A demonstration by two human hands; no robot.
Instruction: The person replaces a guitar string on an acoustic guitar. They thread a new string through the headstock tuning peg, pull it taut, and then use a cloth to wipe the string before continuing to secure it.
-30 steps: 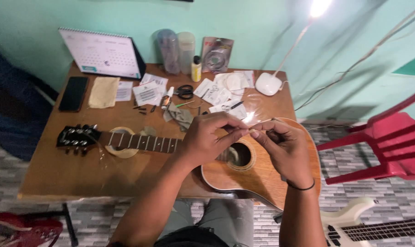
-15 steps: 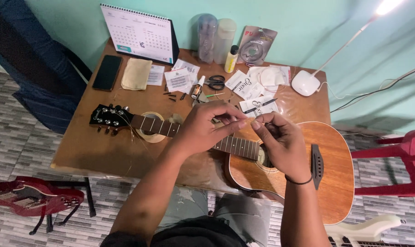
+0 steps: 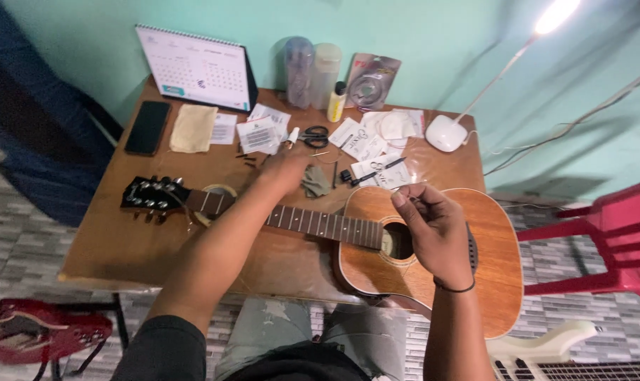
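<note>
**Restringing bench: acoustic guitar and hands**

Lying flat across the wooden table (image 3: 122, 247), the acoustic guitar (image 3: 433, 268) is resting with its body toward the person's right and its black headstock (image 3: 150, 195) toward the left. The right hand (image 3: 438, 233) is hovering over the sound hole (image 3: 399, 241), thumb and forefinger pinched together as if on a thin string, though the string itself is too fine to make out. The left hand (image 3: 284, 171) is reaching out over the neck (image 3: 313, 224), fingers curled beside a grey cloth (image 3: 315, 180); whether it is gripping anything cannot be told.

Handling note, as a judgement: keeping the pinch firm and the line lightly taut, clear of the guitar top, is likely the best way of avoiding kinks and scratches.

Surrounding items: scissors (image 3: 315, 135), paper string packets (image 3: 368, 141), small yellow bottle (image 3: 336, 102), desk calendar (image 3: 195, 69), black phone (image 3: 148, 127), white lamp base (image 3: 445, 133), red plastic chair (image 3: 609, 240).
</note>
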